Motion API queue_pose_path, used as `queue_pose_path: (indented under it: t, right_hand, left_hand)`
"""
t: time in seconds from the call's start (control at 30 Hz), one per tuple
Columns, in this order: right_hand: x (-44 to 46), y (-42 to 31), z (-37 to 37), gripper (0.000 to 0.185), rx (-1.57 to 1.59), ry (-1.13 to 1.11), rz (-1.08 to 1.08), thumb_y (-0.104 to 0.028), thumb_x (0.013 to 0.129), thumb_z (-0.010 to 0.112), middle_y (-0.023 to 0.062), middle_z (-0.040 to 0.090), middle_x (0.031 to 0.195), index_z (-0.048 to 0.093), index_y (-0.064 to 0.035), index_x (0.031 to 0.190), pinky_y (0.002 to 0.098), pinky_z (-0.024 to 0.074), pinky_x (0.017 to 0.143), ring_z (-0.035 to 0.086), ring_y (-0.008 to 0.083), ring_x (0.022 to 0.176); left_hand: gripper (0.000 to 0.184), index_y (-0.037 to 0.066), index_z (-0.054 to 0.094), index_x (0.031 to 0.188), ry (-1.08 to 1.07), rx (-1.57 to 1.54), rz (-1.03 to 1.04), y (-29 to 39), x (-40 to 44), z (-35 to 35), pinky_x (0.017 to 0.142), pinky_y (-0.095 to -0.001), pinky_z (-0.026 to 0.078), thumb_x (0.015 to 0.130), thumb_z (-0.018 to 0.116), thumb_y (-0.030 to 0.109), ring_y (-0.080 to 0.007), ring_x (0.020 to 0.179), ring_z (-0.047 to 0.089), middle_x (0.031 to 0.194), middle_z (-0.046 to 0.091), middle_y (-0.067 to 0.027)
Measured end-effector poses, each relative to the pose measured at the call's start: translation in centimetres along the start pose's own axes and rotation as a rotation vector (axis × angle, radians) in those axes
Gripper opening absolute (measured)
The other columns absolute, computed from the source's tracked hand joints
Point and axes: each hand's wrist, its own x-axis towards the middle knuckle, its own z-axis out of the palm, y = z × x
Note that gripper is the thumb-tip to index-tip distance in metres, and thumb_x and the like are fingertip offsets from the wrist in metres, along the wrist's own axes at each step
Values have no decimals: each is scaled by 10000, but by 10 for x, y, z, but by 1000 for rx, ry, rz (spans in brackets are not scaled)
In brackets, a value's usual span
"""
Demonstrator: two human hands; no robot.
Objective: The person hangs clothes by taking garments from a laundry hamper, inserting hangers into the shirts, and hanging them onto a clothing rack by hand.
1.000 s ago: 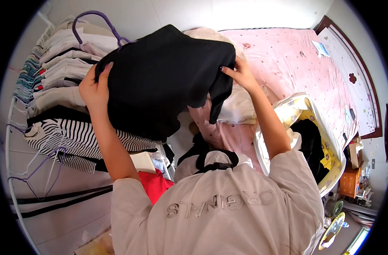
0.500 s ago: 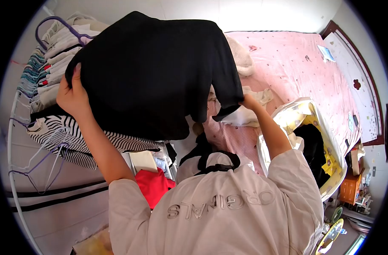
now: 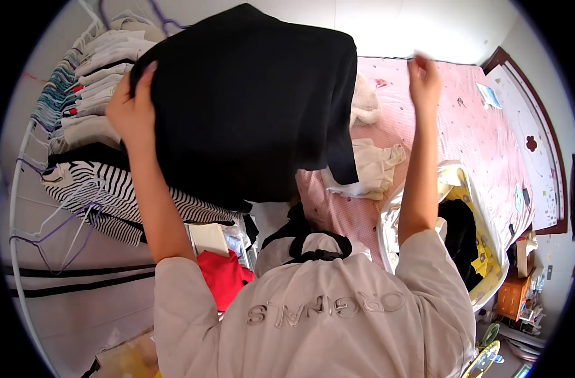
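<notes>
A black top (image 3: 243,107) hangs spread out in front of me, its upper edge raised toward the wall. My left hand (image 3: 133,107) grips its left edge, thumb on the near face and the other fingers partly hidden. Behind its upper left corner a purple hanger (image 3: 163,19) shows; the cloth hides the rest. To the right of the top, my right hand (image 3: 424,82) is raised over the bed, apart from the cloth. Its fingers are curled, the tips blurred, and no object shows in them.
At the left, a white rack (image 3: 15,195) carries several pale garments (image 3: 101,75), a striped top (image 3: 104,189) and bare hangers (image 3: 63,233). A pink bed (image 3: 451,132) bears a cream garment (image 3: 372,164). Near my right arm stands a yellow-lined basket (image 3: 489,252) with dark clothes.
My right hand has let go of the black top's lower right part and moved up and right. The top and my left hand have shifted up and right in view; the loosened part hangs down.
</notes>
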Motion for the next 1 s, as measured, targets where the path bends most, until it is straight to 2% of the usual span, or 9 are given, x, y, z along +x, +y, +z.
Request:
queue_pose_path:
  t: [0.07, 0.17, 0.27, 0.37, 0.5, 0.6, 0.7, 0.77, 1.0]
  right_hand:
    - [17, -69, -8, 332, 352, -173, -382, -135, 810, 580, 88, 605, 1031, 536, -52, 1128, 304, 437, 816, 575, 173, 931]
    - [0, -142, 11, 385, 140, -397, -731, -238, 774, 642, 130, 595, 1020, 540, -48, 1093, 301, 442, 811, 575, 238, 945]
    - [1, -141, 41, 373, -127, -782, -582, -279, 764, 652, 119, 619, 776, 559, -40, 1036, 313, 457, 624, 588, 225, 672]
    - [-2, -119, 53, 389, 200, -595, -582, -324, 759, 650, 99, 583, 653, 572, -24, 995, 297, 435, 572, 551, 197, 573]
    - [0, -119, 45, 402, 62, -628, -387, -361, 750, 662, 91, 547, 615, 599, 13, 884, 260, 412, 534, 524, 155, 558]
    - [14, -129, 34, 367, -24, -970, -369, -339, 773, 649, 72, 534, 626, 605, 16, 855, 244, 411, 538, 509, 119, 567]
    - [22, -115, 43, 204, 275, -1048, -305, -212, 796, 636, -7, 527, 649, 608, -10, 805, 224, 402, 547, 467, 64, 591]
    - [25, -110, 44, 102, 461, -1034, -222, -123, 783, 638, -50, 521, 663, 604, -28, 800, 218, 390, 553, 445, 54, 595]
    - [10, -125, 34, 161, 127, -761, -458, -139, 787, 638, -5, 520, 636, 574, 7, 809, 209, 389, 553, 448, 64, 588]
  left_hand:
    - [181, 27, 649, 899, -60, -1, 40, 11, -6, 13, 601, -217, 420, 774, 638, 157, -76, 608, 522, 687, 620, -88]
    - [145, 11, 635, 894, -130, -59, 109, 32, -16, 28, 568, -224, 422, 777, 610, 91, -125, 569, 544, 683, 621, -95]
    - [136, 5, 633, 875, -172, -45, 122, 40, -20, 33, 560, -227, 420, 775, 612, 95, -136, 562, 545, 668, 609, -109]
    - [122, -1, 620, 852, -162, -38, 159, 28, -23, 42, 547, -238, 421, 763, 614, 82, -178, 547, 545, 659, 594, -128]
    - [113, -9, 611, 850, -141, -51, 97, 30, -28, 37, 545, -236, 423, 756, 605, 55, -166, 551, 554, 666, 603, -115]
    - [109, -16, 609, 846, -126, -103, 102, 22, -32, 41, 529, -229, 412, 754, 602, 44, -132, 532, 527, 645, 594, -108]
    - [107, -18, 608, 840, -136, -119, 64, 18, -32, 44, 517, -220, 398, 756, 606, 48, -114, 512, 487, 623, 580, -99]
    - [106, -21, 606, 832, -140, -131, 43, 18, -30, 44, 511, -213, 390, 757, 610, 55, -107, 503, 462, 611, 570, -94]
    - [200, -14, 599, 859, -239, -179, 29, 16, -25, 54, 539, -222, 398, 761, 654, 151, -117, 551, 481, 649, 572, -99]
